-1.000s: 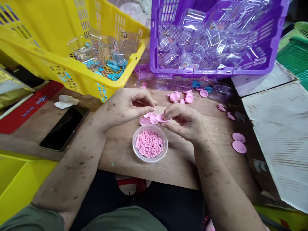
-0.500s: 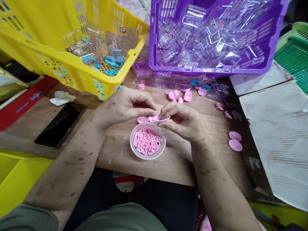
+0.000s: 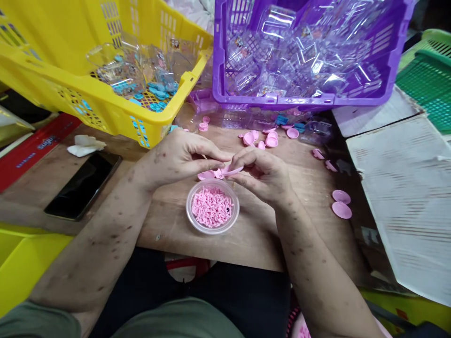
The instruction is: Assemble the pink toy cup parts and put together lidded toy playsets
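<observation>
Right hand: I see my right hand (image 3: 266,176) pinching a pink disc (image 3: 234,172) between thumb and fingers.
Pink disc: held up near the middle of my view, by the far rim of a clear round tub (image 3: 212,230).
Left hand: my left hand (image 3: 178,157) brings thumb and forefinger together beside the disc; I cannot tell whether they grip anything.
Tub: sits on the wooden bench (image 3: 253,239), full of small pink rods (image 3: 210,206).
Loose pink pieces (image 3: 206,175): lie just behind the tub.
Crates: beyond the hands, a yellow crate (image 3: 169,116) at left, a purple crate (image 3: 303,102) at right.
</observation>
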`<action>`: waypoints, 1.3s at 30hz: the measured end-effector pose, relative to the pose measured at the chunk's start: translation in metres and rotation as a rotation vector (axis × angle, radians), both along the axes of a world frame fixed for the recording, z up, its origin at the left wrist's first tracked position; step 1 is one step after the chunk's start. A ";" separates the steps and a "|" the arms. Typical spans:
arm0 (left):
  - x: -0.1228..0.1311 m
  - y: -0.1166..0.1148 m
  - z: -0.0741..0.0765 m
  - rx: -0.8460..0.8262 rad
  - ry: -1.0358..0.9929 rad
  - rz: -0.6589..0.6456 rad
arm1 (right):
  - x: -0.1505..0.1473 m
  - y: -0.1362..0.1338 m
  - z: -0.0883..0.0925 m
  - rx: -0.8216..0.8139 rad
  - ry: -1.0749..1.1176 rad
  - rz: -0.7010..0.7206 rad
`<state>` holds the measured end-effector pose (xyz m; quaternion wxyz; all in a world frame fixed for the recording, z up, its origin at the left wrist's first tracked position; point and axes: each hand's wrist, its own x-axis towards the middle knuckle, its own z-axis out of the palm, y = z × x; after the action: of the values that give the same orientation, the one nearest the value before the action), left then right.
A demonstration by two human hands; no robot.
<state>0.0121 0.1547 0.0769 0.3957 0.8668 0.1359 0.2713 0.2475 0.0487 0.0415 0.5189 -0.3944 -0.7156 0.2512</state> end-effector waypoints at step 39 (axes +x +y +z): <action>-0.002 0.018 -0.017 0.313 0.391 0.296 | 0.078 0.036 -0.065 -0.117 -0.601 -0.757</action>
<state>0.0104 0.1725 0.0603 0.1797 0.9239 0.2910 0.1715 0.3256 0.0843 -0.0239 0.3211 -0.7106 -0.6247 -0.0406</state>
